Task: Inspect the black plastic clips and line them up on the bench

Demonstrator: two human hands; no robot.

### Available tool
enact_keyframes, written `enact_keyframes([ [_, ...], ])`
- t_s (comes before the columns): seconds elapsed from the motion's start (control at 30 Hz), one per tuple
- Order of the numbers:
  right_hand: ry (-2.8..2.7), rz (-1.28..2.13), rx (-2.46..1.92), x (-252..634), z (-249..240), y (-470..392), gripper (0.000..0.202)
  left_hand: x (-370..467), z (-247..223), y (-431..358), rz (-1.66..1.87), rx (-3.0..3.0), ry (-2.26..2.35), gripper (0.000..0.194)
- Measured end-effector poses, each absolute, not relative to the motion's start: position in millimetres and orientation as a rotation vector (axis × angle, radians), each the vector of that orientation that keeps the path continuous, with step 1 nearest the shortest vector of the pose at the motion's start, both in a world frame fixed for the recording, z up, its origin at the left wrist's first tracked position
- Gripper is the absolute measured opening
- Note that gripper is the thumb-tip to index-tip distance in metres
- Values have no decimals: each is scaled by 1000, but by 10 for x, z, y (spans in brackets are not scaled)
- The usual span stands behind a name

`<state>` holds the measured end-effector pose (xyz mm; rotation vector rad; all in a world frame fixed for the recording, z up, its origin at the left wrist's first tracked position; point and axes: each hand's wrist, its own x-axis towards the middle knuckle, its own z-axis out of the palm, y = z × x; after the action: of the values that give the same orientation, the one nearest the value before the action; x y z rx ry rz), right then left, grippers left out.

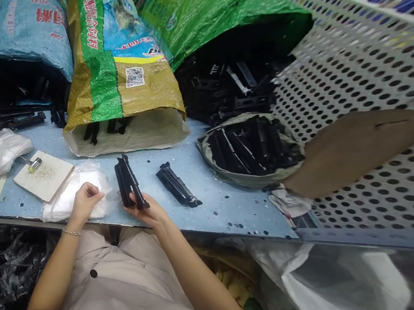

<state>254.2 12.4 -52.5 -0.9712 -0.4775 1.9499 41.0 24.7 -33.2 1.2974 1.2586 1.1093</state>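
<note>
My right hand [148, 212] is closed around a small bundle of long black plastic parts [128, 180], held upright just above the table's front edge. To its left, my left hand [85, 201] has its fingers pinched at the edge of a pile of clear plastic bags [93, 181]; thin film shows by the fingertips. Another cluster of black plastic pieces [177, 185] lies on the blue tabletop [216, 211], right of my right hand. A square white board [44, 175] lies beyond my left hand, with a small metal-headed tool [34, 164] on it.
Woven sacks in blue [23, 37], gold and green [135, 95], and bright green [216, 12] lie open with black parts inside. A round bag [251, 148] holds more. A perforated white panel [367, 72] bounds the right, with brown cardboard [359, 152] against it.
</note>
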Motion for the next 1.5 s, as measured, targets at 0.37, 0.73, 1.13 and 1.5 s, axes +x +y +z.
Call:
enact_keyframes([
  [0.37,-557,2229,-911,2631,-233,-470,44,311,-179,111,997,1894,1390,47],
  [0.73,-1253,1754,-1240,2209,-202,-454,10,423,269,-593,663,2210,870,52],
  [1.13,-1714,351,-2227,3458,-280,271,48,-1407,-86,-1142,-383,1821,1733,31],
  [1.5,-2032,430,-1791,3290,-459,-58,27,281,-122,-71,803,1935,1569,22],
])
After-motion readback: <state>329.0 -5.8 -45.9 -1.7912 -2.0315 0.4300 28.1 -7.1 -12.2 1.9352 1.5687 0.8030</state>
